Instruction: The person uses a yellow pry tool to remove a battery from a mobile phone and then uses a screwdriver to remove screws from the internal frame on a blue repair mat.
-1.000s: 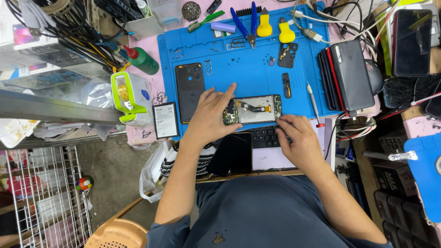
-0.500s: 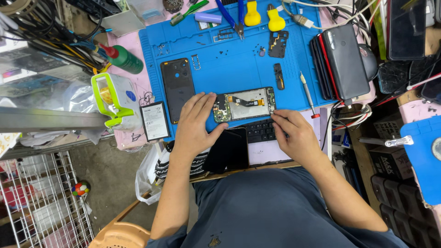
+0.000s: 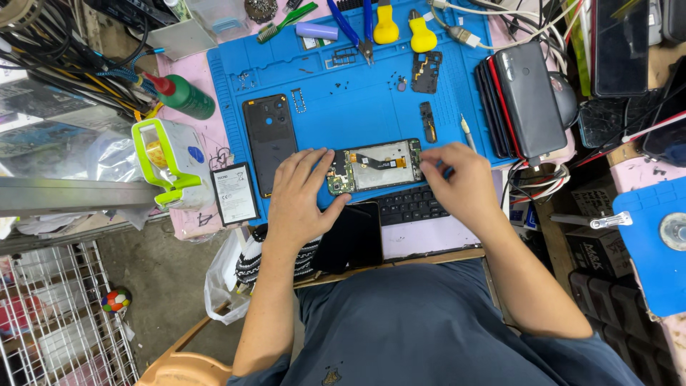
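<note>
Opened phone (image 3: 375, 166), back cover (image 3: 269, 143) & battery (image 3: 235, 193) already off; left hand (image 3: 304, 196) pins it, right hand (image 3: 457, 187) pinches its end; board still in.

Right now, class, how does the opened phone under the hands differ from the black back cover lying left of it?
The opened phone lies sideways, its circuit boards and orange cable exposed, and both the left hand and right hand touch it. The back cover lies lengthwise, plain black, untouched. Both rest on the blue mat.

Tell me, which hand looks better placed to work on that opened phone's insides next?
Probably the right hand: its fingertips are pinched at the right end of the opened phone. The left hand lies flat over the phone's left end, steadying it.
</note>
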